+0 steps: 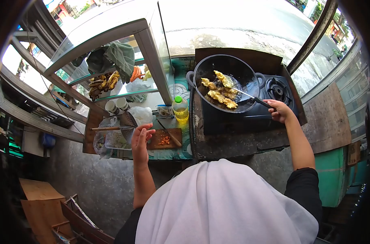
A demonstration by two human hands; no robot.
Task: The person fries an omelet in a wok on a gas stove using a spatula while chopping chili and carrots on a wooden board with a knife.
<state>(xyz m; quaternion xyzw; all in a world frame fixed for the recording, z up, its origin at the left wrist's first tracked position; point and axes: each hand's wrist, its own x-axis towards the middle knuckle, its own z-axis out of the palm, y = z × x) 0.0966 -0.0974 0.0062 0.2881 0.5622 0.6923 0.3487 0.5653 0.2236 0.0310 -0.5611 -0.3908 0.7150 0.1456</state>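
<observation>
My right hand [278, 111] is closed around the black handle of a spatula [262, 102], whose thin metal shaft reaches over the wok [250, 73]. Its tip lies among several golden battered fritters [222, 99] in the dark wok; the blade itself is hard to make out. My left hand [141, 142] is raised with its fingers stretched out and holds nothing. Beside its fingertips is a wire skimmer [128, 120] with a wooden handle pointing left. Just right of that hand, a cutting board [152, 143] bears chopped orange pieces [164, 140] and a knife [174, 139].
The wok stands on a two-burner stove [279, 90] with a dark metal shield [242, 54] behind. An oil bottle [180, 110] with a green cap stands left of it. A glass case [142, 44] holds bananas [104, 84]. Plastic bags [141, 115] and cups [122, 103] sit below.
</observation>
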